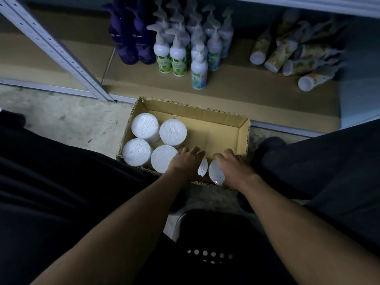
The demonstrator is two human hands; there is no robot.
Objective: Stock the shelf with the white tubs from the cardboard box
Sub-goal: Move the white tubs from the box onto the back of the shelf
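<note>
An open cardboard box (243, 136) sits on the floor in front of the low shelf (236, 93). Several round white tubs stand in its left half, such as one at the back left (145, 125) and one at the front (163, 158). My left hand (188, 161) lies over a white tub (203, 167) at the box's near edge, fingers spread across its top. My right hand (234, 167) covers another white tub (215, 172) beside it. Whether either hand has closed its grip is hidden.
On the shelf stand purple bottles (131, 38) and white pump bottles (178, 52); yellow-patterned bottles (287, 56) lie on their sides at the right. A perforated grey upright (61, 52) slants at left. My dark-clothed legs flank the box, and a black stool (209, 243) is below.
</note>
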